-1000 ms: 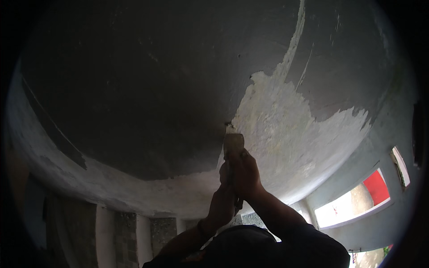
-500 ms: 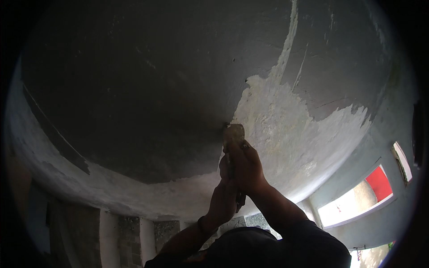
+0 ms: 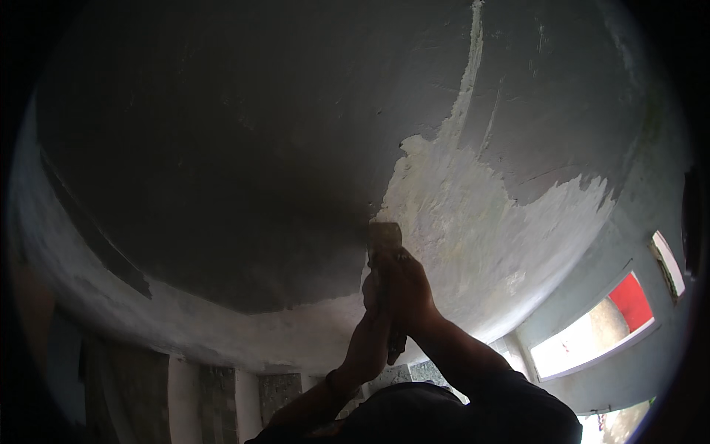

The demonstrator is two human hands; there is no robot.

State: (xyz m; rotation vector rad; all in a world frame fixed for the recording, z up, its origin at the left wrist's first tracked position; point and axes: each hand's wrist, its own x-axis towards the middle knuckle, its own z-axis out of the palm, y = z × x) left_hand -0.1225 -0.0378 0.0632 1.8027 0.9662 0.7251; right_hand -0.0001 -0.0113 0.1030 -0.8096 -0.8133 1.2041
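Both my hands are raised overhead and wrapped round one scraper [image 3: 385, 235] with a short, flat, wide blade. My right hand [image 3: 411, 296] is closed on it just below the blade. Pressed against it from the other side is my left hand [image 3: 364, 342], also closed, with a dark band at its wrist. The tool's dark lower end sticks out beneath the hands. Its blade lies at the border between the dark grey coat [image 3: 244, 185] and a pale, rough patch [image 3: 451, 200] on the ceiling. Shadow hides most of the fingers and handle.
A pale strip [image 3: 475, 44] runs up from the patch. The ceiling's near edge [image 3: 251, 333] is pale too. On the right, a grey wall [image 3: 592, 311] has a bright opening [image 3: 584, 340] with red in it. Upright pale posts [image 3: 181, 392] stand lower left.
The scraper and both hands have come down slightly in the picture, toward me, along the edge of the dark coat. My grip is the same. The view has shifted a little.
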